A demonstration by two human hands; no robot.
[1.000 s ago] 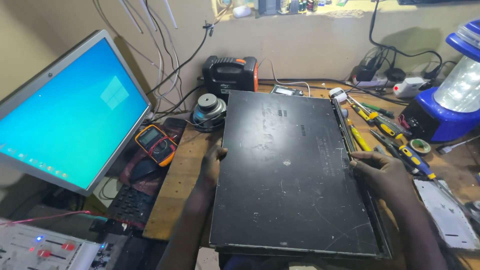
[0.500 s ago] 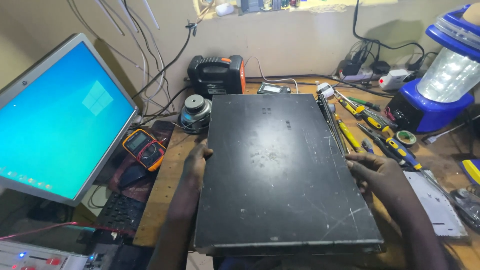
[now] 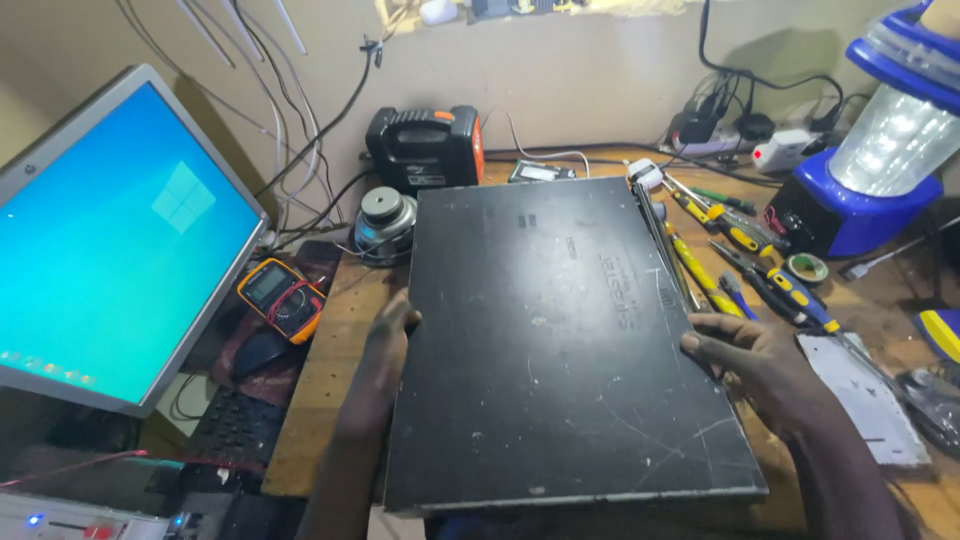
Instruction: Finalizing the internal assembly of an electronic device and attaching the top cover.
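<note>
You are looking down at a cluttered wooden table (image 3: 320,400). A closed black laptop (image 3: 560,340), lid scratched and dusty, lies flat in the middle of it, its near edge toward you and jutting a little past the table's front.

Your left hand (image 3: 385,345) grips the laptop's left edge, fingers curled under it and thumb on top. Your right hand (image 3: 755,365) holds the right edge, fingers loosely bent against the side. Neither hand carries a tool.

As far as can be judged, the work is at an early point: the laptop is shut and whole, no panel is off, and no loose screws can be made out. The screwdrivers (image 3: 740,250) lie untouched just beside its right edge.

Counted, there is:
- one laptop, between your two hands;
- one lit flat monitor (image 3: 110,240) at the far left, showing a plain blue desktop;
- one yellow and orange multimeter (image 3: 280,298) between monitor and laptop;
- one black and orange box-shaped device (image 3: 425,148) behind the laptop, by the wall;
- one small round metal part (image 3: 385,215) wound with wire, just beside the laptop's far left corner;
- one blue lantern (image 3: 880,150) at the far right;
- one small roll of tape (image 3: 806,268) near the lantern's base;
- several yellow-handled screwdrivers, at least four, though they overlap too much for an exact count;
- one grey flat plate (image 3: 860,395) by your right wrist.

Cables (image 3: 300,130) hang down the wall behind.
</note>
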